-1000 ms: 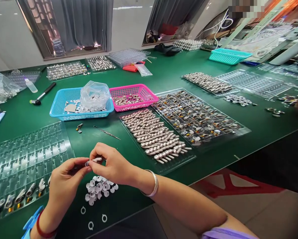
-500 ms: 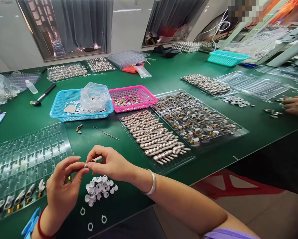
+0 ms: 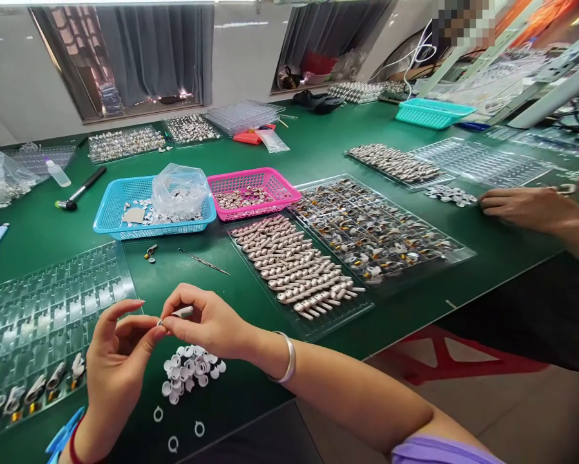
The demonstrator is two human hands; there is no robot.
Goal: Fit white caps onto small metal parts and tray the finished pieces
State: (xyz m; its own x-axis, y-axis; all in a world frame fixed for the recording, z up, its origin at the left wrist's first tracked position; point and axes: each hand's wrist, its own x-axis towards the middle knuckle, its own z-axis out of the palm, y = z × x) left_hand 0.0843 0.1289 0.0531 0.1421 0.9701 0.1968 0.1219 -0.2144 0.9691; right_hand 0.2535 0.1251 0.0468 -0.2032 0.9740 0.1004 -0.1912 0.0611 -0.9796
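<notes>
My left hand point(image 3: 118, 367) and my right hand point(image 3: 207, 322) meet fingertip to fingertip above the green table. Between them is a small white earphone-like part point(image 3: 183, 312); its stem sticks out under my right index finger, and its other end is pinched by both hands. Just below lies a pile of white rings and discs point(image 3: 187, 370), with loose white rings point(image 3: 199, 428) nearer the table's edge. Left of my left hand, a clear tray point(image 3: 52, 309) holds several parts with gold-coloured pieces in its front row. Tweezers point(image 3: 203, 261) and one small part point(image 3: 151, 253) lie beyond my hands.
A blue basket point(image 3: 106, 209) and a pink basket point(image 3: 289, 193) stand mid-table. To their right are a tray of white stems point(image 3: 294, 264) and a tray of mixed parts point(image 3: 376, 225). Another person's hand point(image 3: 521, 207) rests at the right by white pieces point(image 3: 451, 195).
The view has shifted slightly. My hands keep their pinch, and the stem in my right hand looks turned a little. The other person's hand has reached left toward the white pieces.
</notes>
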